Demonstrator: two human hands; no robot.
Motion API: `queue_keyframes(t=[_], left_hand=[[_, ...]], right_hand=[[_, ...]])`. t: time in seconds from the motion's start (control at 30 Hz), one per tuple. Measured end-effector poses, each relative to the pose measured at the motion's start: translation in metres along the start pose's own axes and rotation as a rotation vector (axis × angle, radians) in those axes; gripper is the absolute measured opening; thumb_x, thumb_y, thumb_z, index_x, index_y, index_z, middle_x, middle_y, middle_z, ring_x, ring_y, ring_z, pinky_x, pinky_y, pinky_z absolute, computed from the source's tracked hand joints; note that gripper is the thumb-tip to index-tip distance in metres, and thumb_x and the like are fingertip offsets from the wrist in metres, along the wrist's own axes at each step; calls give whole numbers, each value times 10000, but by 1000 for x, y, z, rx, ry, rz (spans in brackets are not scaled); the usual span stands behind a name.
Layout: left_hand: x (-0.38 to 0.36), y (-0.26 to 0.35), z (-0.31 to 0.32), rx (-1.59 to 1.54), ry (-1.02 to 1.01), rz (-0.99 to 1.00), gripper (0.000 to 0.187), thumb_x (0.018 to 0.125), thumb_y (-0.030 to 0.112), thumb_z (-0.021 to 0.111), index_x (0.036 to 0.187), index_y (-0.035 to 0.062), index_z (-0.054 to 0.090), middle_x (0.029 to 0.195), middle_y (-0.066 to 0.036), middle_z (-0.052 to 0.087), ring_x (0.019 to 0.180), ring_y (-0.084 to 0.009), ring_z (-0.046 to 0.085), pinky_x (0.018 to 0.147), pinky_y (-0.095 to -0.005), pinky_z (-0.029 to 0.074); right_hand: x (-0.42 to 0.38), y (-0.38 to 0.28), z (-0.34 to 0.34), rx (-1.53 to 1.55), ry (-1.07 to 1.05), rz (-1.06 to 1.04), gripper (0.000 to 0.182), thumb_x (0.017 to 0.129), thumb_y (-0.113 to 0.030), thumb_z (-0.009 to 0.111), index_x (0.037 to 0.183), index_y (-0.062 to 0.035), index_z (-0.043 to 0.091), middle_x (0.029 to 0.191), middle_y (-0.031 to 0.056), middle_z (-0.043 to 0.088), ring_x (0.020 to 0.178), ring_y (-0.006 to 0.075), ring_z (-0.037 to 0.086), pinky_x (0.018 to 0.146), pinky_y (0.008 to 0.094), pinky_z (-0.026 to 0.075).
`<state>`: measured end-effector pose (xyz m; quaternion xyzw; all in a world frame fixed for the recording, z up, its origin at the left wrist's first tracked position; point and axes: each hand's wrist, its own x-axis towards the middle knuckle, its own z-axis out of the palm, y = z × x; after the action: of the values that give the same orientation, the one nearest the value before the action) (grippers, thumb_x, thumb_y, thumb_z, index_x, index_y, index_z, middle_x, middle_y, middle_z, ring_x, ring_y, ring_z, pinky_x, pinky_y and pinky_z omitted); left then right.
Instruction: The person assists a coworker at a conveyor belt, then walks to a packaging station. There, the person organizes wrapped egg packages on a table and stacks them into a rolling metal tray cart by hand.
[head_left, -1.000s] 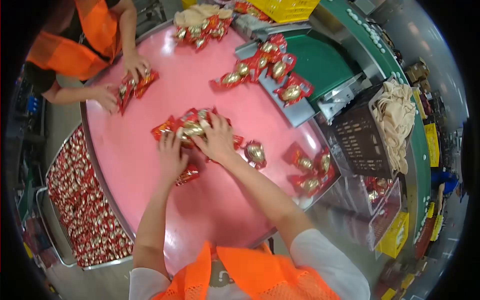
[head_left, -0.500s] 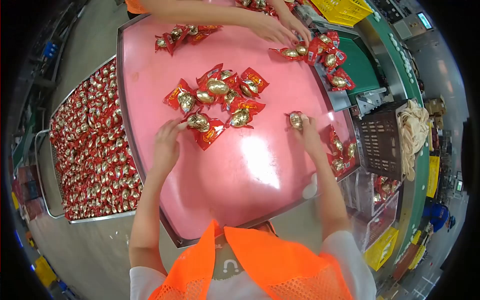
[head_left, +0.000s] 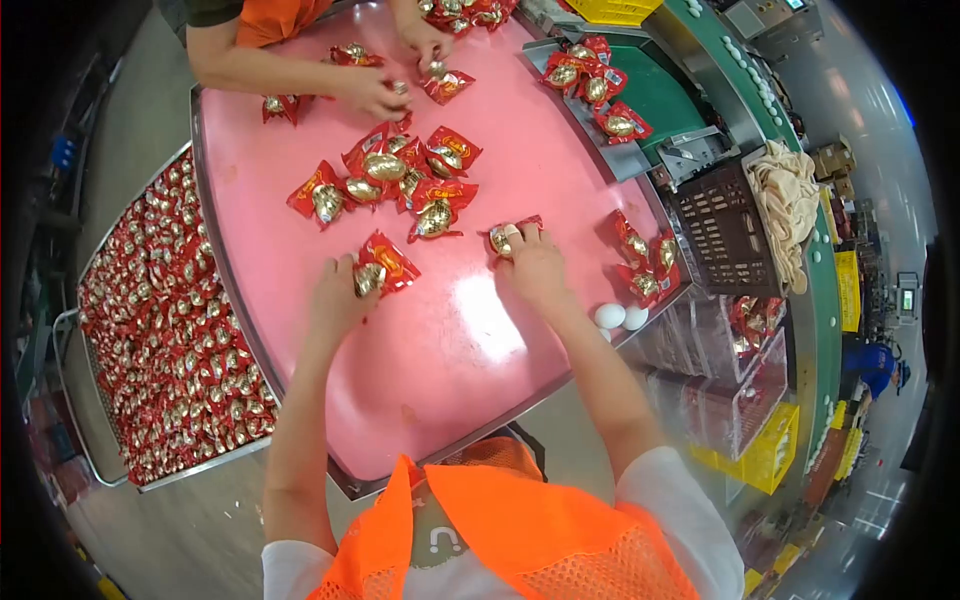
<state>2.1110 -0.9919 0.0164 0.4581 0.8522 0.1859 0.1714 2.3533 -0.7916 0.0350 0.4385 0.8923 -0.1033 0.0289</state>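
Left hand fingers pinch a red foil-wrapped golden egg packet; right hand fingers cover another at three o'clock. Light, crinkly, slippery, probably fragile: grip edges.

Both bare arms stretched forward toward twelve o'clock, elbows slightly bent. Left hand lies palm down, fingers curled at about eleven o'clock. Right hand palm down at one o'clock, fingertips pinched forward.
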Motion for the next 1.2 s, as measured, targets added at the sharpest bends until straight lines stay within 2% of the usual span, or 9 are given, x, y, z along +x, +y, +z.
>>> queue_keyframes(t=[0.13,0.2,0.33,0.57,0.7,0.87,1.03,1.1,1.2], left_hand=[[-33,-2,26,-192,63,-81,565,757,277,768,1193,18,517,1093,-220,554,985,-413,586,808,-477,501],[-42,19,32,-241,111,-88,579,774,320,759,1200,16,511,1105,-234,552,998,-421,592,813,-478,503],[-38,37,23,-239,-83,-129,669,832,457,685,1274,4,466,1164,-253,534,1029,-448,600,801,-515,498],[84,-15,-12,32,456,29,610,787,214,709,1317,20,479,1163,-207,546,1023,-394,546,884,-475,467],[104,-43,-3,207,403,81,558,772,159,702,1291,55,526,1084,-190,572,993,-379,544,845,-463,471],[-16,-22,-19,57,271,-40,567,836,247,686,1347,84,503,1058,-201,562,984,-380,545,800,-479,475],[-46,12,8,57,238,33,573,873,268,647,1387,81,476,1117,-226,536,1018,-380,541,848,-470,463],[-24,12,-4,-4,292,51,531,877,219,629,1364,62,490,1153,-207,541,1026,-366,542,878,-476,451],[46,19,-6,2,247,234,517,848,194,652,1319,37,509,1145,-170,550,1028,-358,544,876,-475,455]], right_hand=[[-8,2,-1,24,80,-343,455,765,-242,740,1183,-136,598,1195,98,572,1086,311,548,921,430,472],[-28,-24,-14,113,132,-811,448,773,-211,696,1204,-154,585,1238,75,574,1087,283,568,876,450,474],[-14,-46,23,46,67,-1021,381,798,-155,661,1176,-157,607,1255,81,578,1125,296,560,916,441,462],[56,-82,6,138,9,-341,554,739,-253,733,1240,-110,548,1198,166,547,1042,338,583,865,468,499],[71,-49,20,310,73,-376,598,739,-230,736,1282,-112,516,1223,169,531,1045,360,574,873,469,497],[-21,-3,0,357,263,-440,564,764,-187,706,1293,-112,525,1283,175,502,1132,393,515,931,471,473],[-19,-9,21,-1,-1,-636,510,818,-216,642,1309,-120,542,1277,174,519,1149,364,507,958,504,435],[53,-11,-17,275,-383,-623,494,837,-242,616,1311,-124,539,1265,174,542,1173,369,496,992,480,423],[137,-28,-12,208,20,-449,450,838,-257,621,1255,-96,567,1229,179,559,1176,386,500,981,467,439]])
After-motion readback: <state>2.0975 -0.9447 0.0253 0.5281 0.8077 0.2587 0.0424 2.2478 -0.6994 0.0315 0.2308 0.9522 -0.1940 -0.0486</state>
